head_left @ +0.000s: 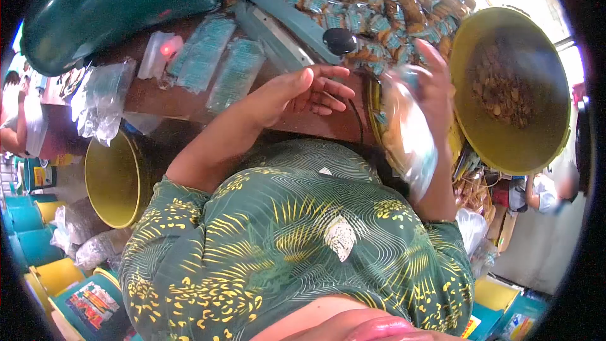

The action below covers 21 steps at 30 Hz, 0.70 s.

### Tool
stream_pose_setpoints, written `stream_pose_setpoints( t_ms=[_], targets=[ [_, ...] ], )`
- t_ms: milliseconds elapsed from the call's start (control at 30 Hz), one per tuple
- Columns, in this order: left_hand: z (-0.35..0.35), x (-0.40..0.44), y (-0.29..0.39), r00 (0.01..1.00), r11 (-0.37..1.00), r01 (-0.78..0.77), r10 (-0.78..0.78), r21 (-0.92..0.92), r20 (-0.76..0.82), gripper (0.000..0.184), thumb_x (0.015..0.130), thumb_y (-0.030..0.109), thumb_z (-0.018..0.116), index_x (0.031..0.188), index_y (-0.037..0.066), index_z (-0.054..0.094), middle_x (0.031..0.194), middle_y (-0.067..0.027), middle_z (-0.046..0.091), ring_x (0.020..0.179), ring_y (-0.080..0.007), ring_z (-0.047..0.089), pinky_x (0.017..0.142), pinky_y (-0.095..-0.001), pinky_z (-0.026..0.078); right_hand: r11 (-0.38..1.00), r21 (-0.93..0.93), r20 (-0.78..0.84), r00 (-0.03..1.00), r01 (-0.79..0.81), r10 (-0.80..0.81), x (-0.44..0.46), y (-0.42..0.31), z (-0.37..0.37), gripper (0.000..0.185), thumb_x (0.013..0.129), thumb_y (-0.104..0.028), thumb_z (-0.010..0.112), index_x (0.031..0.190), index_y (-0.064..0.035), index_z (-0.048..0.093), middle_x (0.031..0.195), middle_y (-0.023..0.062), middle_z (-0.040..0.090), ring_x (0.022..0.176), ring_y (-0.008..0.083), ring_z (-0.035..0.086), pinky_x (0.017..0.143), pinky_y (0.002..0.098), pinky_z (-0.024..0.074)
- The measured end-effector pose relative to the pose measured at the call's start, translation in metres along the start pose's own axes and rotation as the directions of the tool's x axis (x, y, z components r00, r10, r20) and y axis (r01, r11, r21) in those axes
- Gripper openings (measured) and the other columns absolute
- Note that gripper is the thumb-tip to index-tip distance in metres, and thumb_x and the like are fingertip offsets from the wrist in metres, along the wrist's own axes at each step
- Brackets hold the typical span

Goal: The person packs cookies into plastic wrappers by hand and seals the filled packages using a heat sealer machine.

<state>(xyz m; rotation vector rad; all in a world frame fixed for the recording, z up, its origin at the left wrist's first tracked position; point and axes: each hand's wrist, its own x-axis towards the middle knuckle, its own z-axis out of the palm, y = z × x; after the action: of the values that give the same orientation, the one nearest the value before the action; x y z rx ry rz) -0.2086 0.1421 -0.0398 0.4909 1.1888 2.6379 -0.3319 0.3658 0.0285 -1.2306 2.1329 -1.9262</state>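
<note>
Head view, looking down past a green patterned shirt [284,227]: a clear, glossy plastic bag with orange-brown contents [404,120] is in the air at the right, near the front edge of a reddish-brown surface [154,96]. It could slip and drop, I judge, because the film looks slick and only 1 hand has it; if its mouth is unsealed, pieces might spill. The right hand [435,98], partly curled, appears to grip the bag, though motion blur hides the exact finger contact. The left hand [315,91] is empty, loosely open with fingers bent, just in front of a long grey-teal bar device [278,25] with a rounded black knob [339,41]; a careless sweep might knock that knob.
</note>
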Motion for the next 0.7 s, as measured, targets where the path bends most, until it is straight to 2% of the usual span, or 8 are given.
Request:
stream_pose_setpoints(
  t_ms=[67,133,167,267,300,400,533,700],
  targets=[
    [0.008,-0.014,0.005,0.995,1.0,0.028,-0.027,0.0,-0.1,0.067,0.099,0.052,0.047,0.144,0.003,0.039,0.136,-0.0122,0.053,0.122,-0.0192,0.053,0.102,-0.0354,0.043,0.974,-0.226,0.063,0.998,0.027,-0.013,0.011,0.019,0.022,0.063,0.082,-0.006,0.074,0.138,-0.0064,0.046,0.111,0.0115,0.066,0.096,0.0192,0.065,0.086,0.0333,0.0518],
    [-0.01,-0.016,-0.003,0.981,0.919,-0.01,0.084,0.395,-0.172,0.056,0.098,0.033,0.059,0.141,0.001,0.043,0.132,-0.0117,0.056,0.12,-0.018,0.054,0.102,-0.035,0.043,0.988,-0.105,0.093,0.988,-0.114,0.124,0.013,0.041,0.044,0.059,0.081,-0.003,0.074,0.136,-0.0073,0.05,0.113,0.0106,0.066,0.099,0.0178,0.063,0.087,0.0332,0.0501],
    [-0.014,-0.019,-0.001,0.965,0.849,0.07,0.074,0.524,-0.25,0.055,0.096,0.029,0.062,0.139,0.0,0.044,0.13,-0.012,0.057,0.117,-0.018,0.055,0.099,-0.0345,0.045,0.964,-0.261,0.125,0.988,-0.054,0.089,0.017,0.04,0.052,0.059,0.081,-0.004,0.074,0.135,-0.0065,0.05,0.113,0.01,0.065,0.099,0.018,0.061,0.089,0.0329,0.0488],
    [-0.03,-0.029,0.006,0.884,0.768,0.265,0.049,0.584,-0.465,0.053,0.094,0.026,0.065,0.138,0.004,0.047,0.125,-0.0104,0.061,0.113,-0.0198,0.058,0.095,-0.0356,0.047,0.968,-0.062,0.256,0.934,-0.242,0.249,0.03,0.076,0.068,0.054,0.083,-0.002,0.072,0.133,-0.0051,0.051,0.114,0.0101,0.065,0.1,0.0184,0.061,0.091,0.0334,0.0477],
    [-0.038,-0.032,0.009,0.849,0.769,0.312,0.037,0.558,-0.527,0.052,0.094,0.027,0.065,0.138,0.006,0.048,0.123,-0.0095,0.062,0.112,-0.0207,0.058,0.095,-0.0364,0.048,1.0,0.001,0.197,0.98,-0.027,0.026,0.036,0.082,0.075,0.047,0.087,0.0,0.065,0.132,-0.0036,0.051,0.116,0.0111,0.065,0.103,0.018,0.06,0.093,0.0334,0.047],
    [-0.067,-0.038,0.013,0.819,0.849,0.251,0.07,0.465,-0.57,0.053,0.092,0.024,0.067,0.135,-0.001,0.048,0.118,-0.013,0.063,0.107,-0.019,0.061,0.088,-0.0333,0.051,0.886,0.378,0.054,0.962,-0.269,0.269,0.069,0.059,0.064,0.041,0.094,-0.002,0.057,0.134,-0.0039,0.048,0.119,0.0106,0.065,0.107,0.0183,0.059,0.096,0.0336,0.0461],
    [-0.067,-0.044,0.039,0.838,0.828,0.276,0.041,0.488,-0.543,0.054,0.091,0.027,0.068,0.134,-0.001,0.049,0.119,-0.0129,0.063,0.106,-0.0188,0.061,0.088,-0.0331,0.051,0.973,-0.207,0.281,0.959,0.104,-0.043,0.075,0.0,0.073,0.042,0.1,-0.008,0.048,0.141,-0.0096,0.041,0.125,0.0107,0.061,0.105,0.018,0.059,0.096,0.0352,0.0474],
    [-0.085,-0.046,0.043,0.846,0.803,0.31,0.011,0.509,-0.533,0.052,0.092,0.033,0.066,0.136,0.007,0.052,0.124,-0.0088,0.062,0.115,-0.0218,0.057,0.097,-0.0367,0.046,0.82,-0.57,0.303,0.915,-0.052,0.268,0.058,0.012,0.105,0.051,0.093,-0.002,0.045,0.142,-0.0152,0.041,0.124,0.0255,0.059,0.113,0.0427,0.059,0.096,0.0458,0.0474]
  ],
)
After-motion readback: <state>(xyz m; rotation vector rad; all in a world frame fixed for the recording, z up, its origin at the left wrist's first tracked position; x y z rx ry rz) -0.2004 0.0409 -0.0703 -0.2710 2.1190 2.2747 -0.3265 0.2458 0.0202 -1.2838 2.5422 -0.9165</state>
